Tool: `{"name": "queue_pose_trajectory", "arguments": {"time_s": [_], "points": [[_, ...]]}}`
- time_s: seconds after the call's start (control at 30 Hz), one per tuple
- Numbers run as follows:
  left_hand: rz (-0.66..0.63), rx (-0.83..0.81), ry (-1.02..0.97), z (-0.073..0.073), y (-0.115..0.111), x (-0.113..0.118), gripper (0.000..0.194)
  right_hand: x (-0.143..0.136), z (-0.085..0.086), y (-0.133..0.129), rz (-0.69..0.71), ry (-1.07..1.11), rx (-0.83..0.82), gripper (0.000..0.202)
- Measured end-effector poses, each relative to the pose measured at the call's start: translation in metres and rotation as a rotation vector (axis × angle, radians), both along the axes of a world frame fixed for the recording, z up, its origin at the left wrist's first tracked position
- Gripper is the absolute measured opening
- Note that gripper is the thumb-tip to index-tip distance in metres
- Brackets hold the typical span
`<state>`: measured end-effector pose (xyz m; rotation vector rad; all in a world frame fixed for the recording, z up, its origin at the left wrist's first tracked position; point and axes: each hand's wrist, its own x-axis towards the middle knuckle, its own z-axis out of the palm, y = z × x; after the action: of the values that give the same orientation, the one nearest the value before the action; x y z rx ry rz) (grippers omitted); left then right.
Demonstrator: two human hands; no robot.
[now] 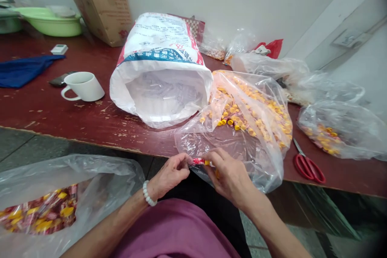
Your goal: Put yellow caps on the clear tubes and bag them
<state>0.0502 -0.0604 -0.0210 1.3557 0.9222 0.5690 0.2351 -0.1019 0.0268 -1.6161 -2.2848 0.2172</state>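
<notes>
A small red tube with a yellow end point(199, 161) is held level between my two hands at the table's front edge. My left hand point(172, 175), with a white bead bracelet at the wrist, pinches its left end. The fingers of my right hand point(228, 173) close round its yellow end. Just beyond them lies a clear plastic bag point(208, 141) with many yellow-capped pieces point(238, 123) inside. A large white woven sack point(163, 48) lies on its side, its mouth facing me. At the lower left, another clear bag point(111, 169) holds red and yellow pieces point(45, 211).
Red-handled scissors point(308, 167) and another bag of yellow-capped pieces point(329, 139) lie at the right. A white mug point(84, 86), blue cloth point(26, 70), green basin point(53, 24) and cardboard box point(99, 4) are at the left. More plastic bags line the wall.
</notes>
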Motion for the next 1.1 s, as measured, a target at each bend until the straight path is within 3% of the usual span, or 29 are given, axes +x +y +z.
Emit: {"name": "queue_pose_trajectory", "arguments": {"time_s": [0.1, 0.17, 0.27, 0.37, 0.5, 0.67, 0.77, 0.83, 1.0, 1.1], "points": [[-0.061, 0.11, 0.021, 0.007, -0.003, 0.002, 0.009, -0.016, 0.001, -0.005, 0.042, -0.178, -0.005, 0.021], [-0.092, 0.093, -0.039, 0.01, -0.005, 0.001, 0.015, -0.019, 0.002, -0.003, 0.126, -0.101, -0.024, 0.03], [-0.061, -0.032, -0.131, 0.008, -0.005, -0.001, 0.034, -0.016, 0.002, 0.001, 0.15, 0.282, -0.057, 0.036], [0.051, -0.138, -0.15, 0.0, -0.005, -0.002, 0.045, -0.012, -0.001, 0.006, -0.094, 0.836, -0.199, 0.031], [0.176, -0.366, -0.317, -0.003, -0.005, 0.001, 0.041, -0.015, -0.007, 0.009, -0.345, 1.494, -0.471, 0.041], [0.188, -0.793, -0.575, -0.006, -0.004, 0.003, 0.031, -0.038, -0.016, 0.01, -0.364, 1.717, -0.521, 0.033], [0.174, -0.952, -0.697, -0.011, -0.003, 0.003, 0.032, -0.054, -0.021, 0.012, -0.337, 1.641, -0.429, 0.026], [0.188, -0.987, -0.758, -0.012, -0.004, 0.003, 0.034, -0.064, -0.025, 0.013, -0.336, 1.455, -0.373, 0.024], [0.28, -1.019, -0.986, -0.013, -0.015, 0.0, 0.042, -0.09, -0.038, 0.009, -0.168, 0.471, -0.023, 0.03], [0.379, -0.963, -1.067, -0.021, -0.017, -0.008, 0.037, -0.107, -0.046, 0.007, -0.032, 0.15, 0.115, 0.051]]}}
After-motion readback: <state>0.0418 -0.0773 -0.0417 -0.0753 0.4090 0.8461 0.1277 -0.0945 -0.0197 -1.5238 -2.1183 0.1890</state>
